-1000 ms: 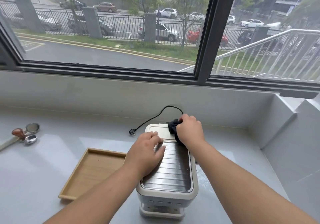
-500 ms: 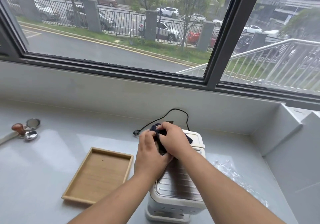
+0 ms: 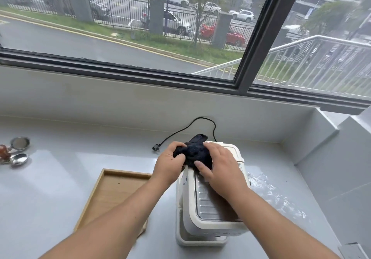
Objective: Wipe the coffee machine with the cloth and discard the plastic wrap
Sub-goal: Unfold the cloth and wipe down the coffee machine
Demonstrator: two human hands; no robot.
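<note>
Left hand (image 3: pixel 170 165): fingers curled shut around the left part of the cloth (image 3: pixel 195 151), knuckles up, gripping the bunched fabric at the rear left corner of the coffee machine (image 3: pixel 208 204).

Right hand (image 3: pixel 217 166): fingers loosely spread and bent over the right part of the cloth, thumb tucked under its near edge; the palm rests on the machine's top. Hold on the fabric is a pressing clasp rather than a tight fist.

Cloth: dark, crumpled, lying between both hands on the rear of the machine's top; one corner sticks up and back beyond the fingertips.

Coffee machine: cream-white casing with a ribbed metal top plate, standing on the grey counter (image 3: pixel 60 188) right of centre, toward the near edge. A black power cord (image 3: pixel 192 126) loops from behind it along the back wall, its plug lying loose on the counter to the rear left.

Plastic wrap (image 3: pixel 275 194): clear, crumpled, lying flat on the counter just beside the machine's right side, apart from both hands.

Wooden tray (image 3: pixel 114 194): just beside the machine's left side, partly under the left forearm.

Metal coffee tools (image 3: pixel 19 151): at the counter's left edge, well apart from the machine.
</note>
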